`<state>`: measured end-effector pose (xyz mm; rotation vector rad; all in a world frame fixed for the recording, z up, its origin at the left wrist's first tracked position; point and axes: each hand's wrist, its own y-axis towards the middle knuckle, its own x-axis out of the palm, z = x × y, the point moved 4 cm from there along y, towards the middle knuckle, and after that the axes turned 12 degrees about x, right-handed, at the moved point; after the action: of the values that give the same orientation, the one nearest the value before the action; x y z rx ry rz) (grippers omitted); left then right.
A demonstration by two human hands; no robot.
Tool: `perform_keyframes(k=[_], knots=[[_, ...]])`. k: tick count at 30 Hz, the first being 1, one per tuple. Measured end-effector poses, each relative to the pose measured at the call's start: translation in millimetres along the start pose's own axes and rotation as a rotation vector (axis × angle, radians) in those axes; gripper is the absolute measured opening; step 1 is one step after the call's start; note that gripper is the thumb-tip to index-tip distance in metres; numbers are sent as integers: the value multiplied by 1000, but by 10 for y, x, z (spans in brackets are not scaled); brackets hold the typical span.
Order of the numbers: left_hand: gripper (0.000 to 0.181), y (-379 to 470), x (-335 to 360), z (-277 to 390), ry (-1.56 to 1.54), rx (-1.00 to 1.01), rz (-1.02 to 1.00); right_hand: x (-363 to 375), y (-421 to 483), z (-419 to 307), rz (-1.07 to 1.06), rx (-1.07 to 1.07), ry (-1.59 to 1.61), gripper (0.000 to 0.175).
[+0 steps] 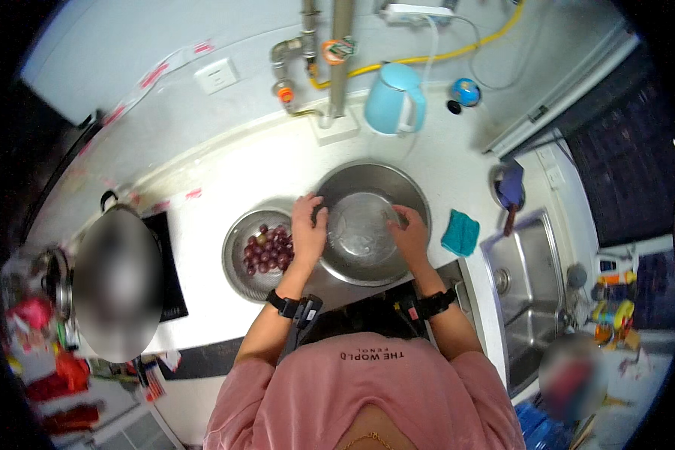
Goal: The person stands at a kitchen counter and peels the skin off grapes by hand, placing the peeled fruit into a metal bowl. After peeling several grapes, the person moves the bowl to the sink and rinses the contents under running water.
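Note:
A large stainless steel basin [371, 169] sits on the counter in front of me. Its bottom looks wet or covered by something clear; which of these I cannot tell. Over the rim on its left side is my left hand [309, 228], thumb and fingers spread with nothing visible in them. My right hand [410, 230] hovers over the basin's right part, its fingers apart and curled slightly inward. Left of the basin stands a metal colander [233, 270] holding many dark red grapes [267, 250], partly hidden by my left hand and forearm.
A light blue electric kettle [396, 101] stands behind the basin. To the right lie a teal cloth [460, 233] and a container with a purple-bladed spatula [511, 185], near the steel sink [531, 281]. A black cooktop [171, 270] is at left. A yellow hose [410, 59] runs along the wall.

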<state>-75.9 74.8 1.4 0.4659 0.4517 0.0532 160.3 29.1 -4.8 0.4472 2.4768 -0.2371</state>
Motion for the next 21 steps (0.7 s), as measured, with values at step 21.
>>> perform_keyframes(k=[21], knots=[[27,253,625,380,-321,-223,-103,-579,-788,1210,-129,850,898,43]])
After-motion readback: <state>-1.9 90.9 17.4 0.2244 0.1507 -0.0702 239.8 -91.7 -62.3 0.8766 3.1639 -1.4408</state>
